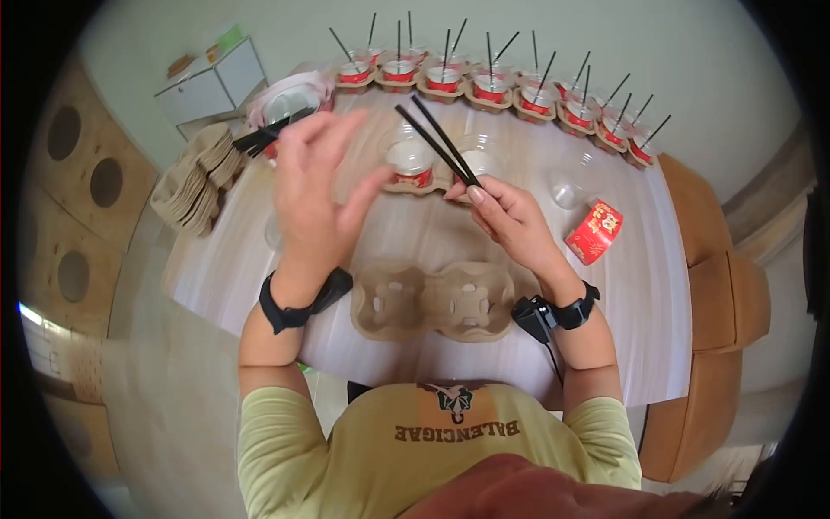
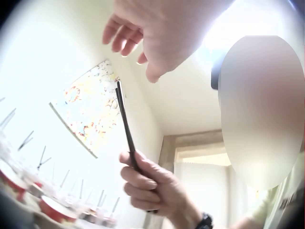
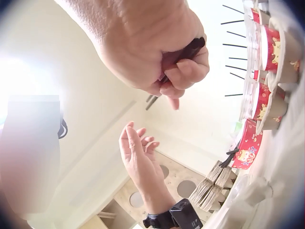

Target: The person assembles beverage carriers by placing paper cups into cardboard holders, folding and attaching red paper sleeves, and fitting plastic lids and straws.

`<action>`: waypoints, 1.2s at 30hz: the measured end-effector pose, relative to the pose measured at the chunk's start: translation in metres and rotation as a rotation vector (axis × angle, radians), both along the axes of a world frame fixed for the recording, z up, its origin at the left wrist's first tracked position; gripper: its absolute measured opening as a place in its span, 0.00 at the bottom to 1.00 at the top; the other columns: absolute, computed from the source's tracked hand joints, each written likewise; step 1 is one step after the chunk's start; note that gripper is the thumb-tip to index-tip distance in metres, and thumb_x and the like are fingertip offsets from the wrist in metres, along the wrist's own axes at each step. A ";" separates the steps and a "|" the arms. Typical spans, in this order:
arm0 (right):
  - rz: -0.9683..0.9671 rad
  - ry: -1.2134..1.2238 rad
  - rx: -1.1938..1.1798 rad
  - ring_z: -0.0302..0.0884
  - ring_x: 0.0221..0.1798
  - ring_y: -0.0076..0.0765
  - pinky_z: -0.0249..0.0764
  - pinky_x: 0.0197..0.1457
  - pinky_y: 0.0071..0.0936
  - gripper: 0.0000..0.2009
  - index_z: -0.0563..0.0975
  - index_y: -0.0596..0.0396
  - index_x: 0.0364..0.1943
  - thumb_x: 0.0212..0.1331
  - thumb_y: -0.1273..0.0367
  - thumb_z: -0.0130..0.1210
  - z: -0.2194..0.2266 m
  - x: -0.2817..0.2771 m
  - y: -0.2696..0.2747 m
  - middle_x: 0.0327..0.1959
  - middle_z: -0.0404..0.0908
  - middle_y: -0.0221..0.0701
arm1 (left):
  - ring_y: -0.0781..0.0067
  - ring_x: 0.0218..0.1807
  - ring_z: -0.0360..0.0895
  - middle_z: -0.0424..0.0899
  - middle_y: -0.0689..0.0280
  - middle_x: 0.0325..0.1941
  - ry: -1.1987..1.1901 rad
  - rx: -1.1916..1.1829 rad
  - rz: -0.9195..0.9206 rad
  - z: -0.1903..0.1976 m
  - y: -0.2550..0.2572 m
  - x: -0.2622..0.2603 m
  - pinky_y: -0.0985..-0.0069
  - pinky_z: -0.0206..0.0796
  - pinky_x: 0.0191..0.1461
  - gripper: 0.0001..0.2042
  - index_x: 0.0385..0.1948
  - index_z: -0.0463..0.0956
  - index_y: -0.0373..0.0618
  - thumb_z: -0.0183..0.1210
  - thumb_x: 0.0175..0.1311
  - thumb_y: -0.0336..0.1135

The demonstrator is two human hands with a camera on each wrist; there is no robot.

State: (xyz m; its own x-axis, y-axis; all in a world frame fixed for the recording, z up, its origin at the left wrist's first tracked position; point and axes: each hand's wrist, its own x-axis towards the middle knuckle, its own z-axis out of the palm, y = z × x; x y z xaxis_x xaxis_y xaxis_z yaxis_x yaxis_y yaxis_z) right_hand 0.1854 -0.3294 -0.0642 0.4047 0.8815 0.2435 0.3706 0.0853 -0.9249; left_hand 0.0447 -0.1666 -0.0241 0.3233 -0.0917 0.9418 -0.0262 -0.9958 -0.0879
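Right now the right hand (image 1: 510, 216) pinches two black straws (image 1: 437, 143) at their lower ends, fingers curled round them; the straws fan up and away over the table (image 1: 640, 285). Left hand (image 1: 316, 186) is raised just beside them, fingers spread and relaxed, holding nothing. Behind the straws, two lidded red cups (image 1: 413, 164) sit in a cardboard carrier. An empty carrier (image 1: 432, 301) lies near the person's chest. One red cup (image 1: 595, 231) lies on its side at right. A row of cups with straws (image 1: 493, 86) lines the far edge; stacked carriers (image 1: 194, 182) at left.
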 end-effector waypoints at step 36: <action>-0.508 -0.447 0.130 0.67 0.19 0.21 0.63 0.24 0.20 0.11 0.76 0.58 0.26 0.55 0.64 0.51 0.018 0.090 0.025 0.15 0.71 0.28 | 0.75 0.21 0.75 0.73 0.63 0.20 0.484 -0.743 -0.340 -0.019 0.076 0.097 0.79 0.65 0.25 0.06 0.29 0.64 0.39 0.49 0.59 0.31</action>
State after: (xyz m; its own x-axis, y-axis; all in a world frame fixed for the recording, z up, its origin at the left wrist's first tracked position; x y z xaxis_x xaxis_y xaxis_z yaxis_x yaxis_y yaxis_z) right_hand 0.2753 -0.3040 -0.0457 0.5962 0.5610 0.5743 0.7374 -0.0998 -0.6680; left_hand 0.1416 -0.0904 -0.0429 0.7603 0.3161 0.5674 -0.1922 -0.7249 0.6615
